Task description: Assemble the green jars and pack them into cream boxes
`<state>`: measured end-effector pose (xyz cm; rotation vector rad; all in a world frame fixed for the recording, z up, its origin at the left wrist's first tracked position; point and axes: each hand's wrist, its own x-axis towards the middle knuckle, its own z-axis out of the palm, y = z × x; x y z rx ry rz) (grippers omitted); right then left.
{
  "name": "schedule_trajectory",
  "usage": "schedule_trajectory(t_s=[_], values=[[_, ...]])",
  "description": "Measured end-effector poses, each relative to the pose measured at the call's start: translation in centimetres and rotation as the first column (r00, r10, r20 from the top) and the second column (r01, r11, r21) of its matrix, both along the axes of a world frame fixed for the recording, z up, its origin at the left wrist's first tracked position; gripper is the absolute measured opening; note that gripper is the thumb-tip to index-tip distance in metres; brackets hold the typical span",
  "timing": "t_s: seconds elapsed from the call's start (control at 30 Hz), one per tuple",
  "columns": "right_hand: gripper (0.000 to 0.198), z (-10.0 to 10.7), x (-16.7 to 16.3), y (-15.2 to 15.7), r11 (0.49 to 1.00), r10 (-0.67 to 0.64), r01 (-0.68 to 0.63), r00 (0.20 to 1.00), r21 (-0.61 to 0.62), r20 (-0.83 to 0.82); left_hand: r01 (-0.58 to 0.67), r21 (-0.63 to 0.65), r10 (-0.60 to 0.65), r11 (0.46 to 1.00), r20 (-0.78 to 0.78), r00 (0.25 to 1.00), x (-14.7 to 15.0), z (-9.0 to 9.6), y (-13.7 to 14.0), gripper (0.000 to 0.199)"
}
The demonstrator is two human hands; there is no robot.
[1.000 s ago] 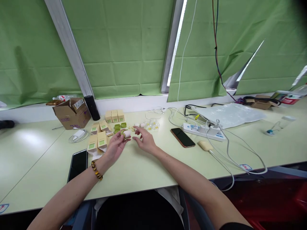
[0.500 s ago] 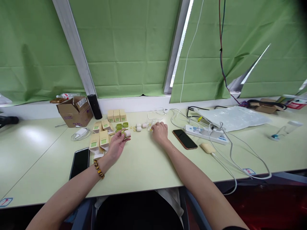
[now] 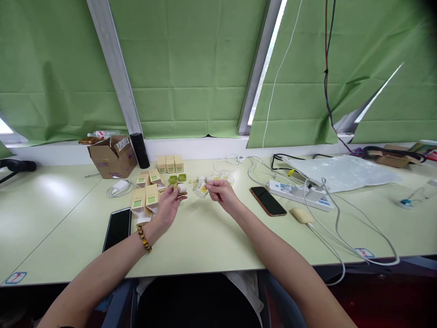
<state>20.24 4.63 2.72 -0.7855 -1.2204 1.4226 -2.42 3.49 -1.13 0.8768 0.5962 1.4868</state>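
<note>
My left hand (image 3: 167, 207) is closed around a small rounded white-and-green case (image 3: 181, 188), held just above the table. Pinched in the fingers of my right hand (image 3: 222, 193) is a clear plastic piece with a yellow spot (image 3: 200, 189), close to the case. More clear plastic pieces (image 3: 226, 175) lie behind the right hand. Small green trays (image 3: 177, 177) and tiny yellow parts (image 3: 193, 181) sit beyond the left hand, with white pieces (image 3: 201, 179) partly hidden by the plastic. Small cardboard boxes (image 3: 152, 197) stand left of the left hand.
Further small boxes (image 3: 170, 164) stand at the back. Left are a phone (image 3: 117, 228), a coiled charger (image 3: 120, 187), a carton (image 3: 114, 157) and a black cylinder (image 3: 139, 151). Right are another phone (image 3: 268, 201), a power strip (image 3: 300, 195), loose cables and a beige case (image 3: 302, 215).
My right hand has lifted a clear plastic piece from the group and brought it left, toward the case. My left hand still holds the case. The view has shifted slightly.
</note>
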Motion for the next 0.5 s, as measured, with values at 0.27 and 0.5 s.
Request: schedule_trajectory(t_s=[0.27,0.5], values=[[0.038,-0.44,-0.87,-0.78,0.979,0.200,-0.192,0.965,0.062,-0.171,0.001,0.009,-0.001,1.000,-0.001,1.000,-0.03,-0.02,0.00,0.026],[0.039,-0.54,-1.10,-1.20,0.970,0.226,-0.202,0.954,0.135,-0.198,0.002,0.002,-0.002,1.000,-0.002,1.000,-0.02,-0.08,-0.09,0.028]])
